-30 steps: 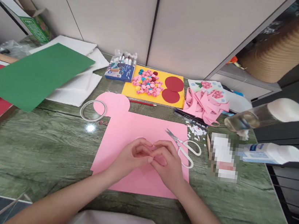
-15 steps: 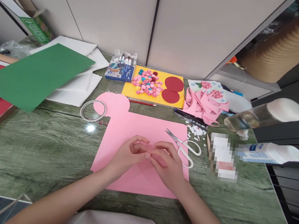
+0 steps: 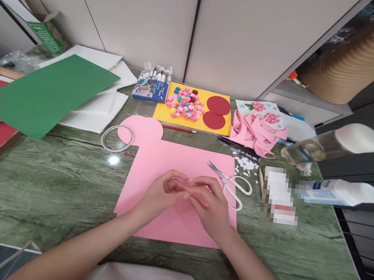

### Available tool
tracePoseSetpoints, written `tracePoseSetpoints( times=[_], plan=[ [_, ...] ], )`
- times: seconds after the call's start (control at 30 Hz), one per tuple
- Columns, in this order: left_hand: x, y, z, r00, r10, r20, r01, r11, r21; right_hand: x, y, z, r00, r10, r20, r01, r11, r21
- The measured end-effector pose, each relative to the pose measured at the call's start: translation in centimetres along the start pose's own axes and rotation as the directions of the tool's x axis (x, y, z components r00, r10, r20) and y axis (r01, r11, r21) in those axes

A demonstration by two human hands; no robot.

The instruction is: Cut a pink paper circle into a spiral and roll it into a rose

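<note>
In the head view, my left hand and right hand hung over the pink sheet, fingers curved inward and the tips meeting near its middle. They were neither clenched nor spread wide; whether they pinched something small, I could not tell (pink against pink hid a good deal). The sheet lay flat on the green table beneath them.

Anything small and pink in those fingertips could have slipped and been hard to spot on a sheet of its own colour. The scissors worried me more: they lay just beside my right hand, blades parted on the sheet, handles reaching past its edge. An outward swing of that hand could have caught a handle and dragged the blades over the paper, creasing or nicking it. Beyond them, the white scraps were loose enough for a brush or a puff of air to scatter. The sheet itself, with nothing I could see fastening it, might have skidded or wrinkled under a leaning wrist.
</note>
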State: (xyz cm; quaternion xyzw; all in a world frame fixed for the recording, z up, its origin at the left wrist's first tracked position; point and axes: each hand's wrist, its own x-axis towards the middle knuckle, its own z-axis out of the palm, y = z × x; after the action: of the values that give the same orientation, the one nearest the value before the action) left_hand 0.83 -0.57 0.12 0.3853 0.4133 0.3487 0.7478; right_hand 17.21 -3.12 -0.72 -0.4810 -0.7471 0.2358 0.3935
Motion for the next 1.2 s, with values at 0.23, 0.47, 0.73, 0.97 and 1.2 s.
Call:
tracePoseSetpoints(
  times=[0.23, 0.47, 0.73, 0.97, 1.2],
  plan=[
    [0.1, -0.7, 0.3, 0.998, 0.027, 0.061, -0.026, 1.000, -0.017, 0.2, 0.1, 0.1, 0.999, 0.044, -0.001, -0.043, 0.998, 0.035],
    [0.3, -0.9, 0.3, 0.999, 0.029, 0.046, -0.029, 1.000, -0.003, 0.4, -0.2, 0.0, 0.998, 0.053, 0.015, -0.053, 0.998, 0.045],
    [0.1, -0.1, 0.1, 1.000, -0.028, 0.003, 0.028, 0.999, -0.042, 0.4, -0.2, -0.3, 0.996, -0.030, 0.087, 0.028, 0.999, 0.034],
    [0.2, -0.4, 0.1, 1.000, 0.008, -0.003, -0.008, 1.000, -0.014, 0.3, -0.1, 0.1, 0.998, -0.020, 0.067, 0.017, 0.999, 0.049],
    [0.3, -1.6, 0.1, 0.997, 0.047, 0.059, -0.046, 0.999, -0.012, 0.3, 0.0, 0.2, 0.999, 0.039, -0.010, -0.038, 0.997, 0.067]
  ],
)
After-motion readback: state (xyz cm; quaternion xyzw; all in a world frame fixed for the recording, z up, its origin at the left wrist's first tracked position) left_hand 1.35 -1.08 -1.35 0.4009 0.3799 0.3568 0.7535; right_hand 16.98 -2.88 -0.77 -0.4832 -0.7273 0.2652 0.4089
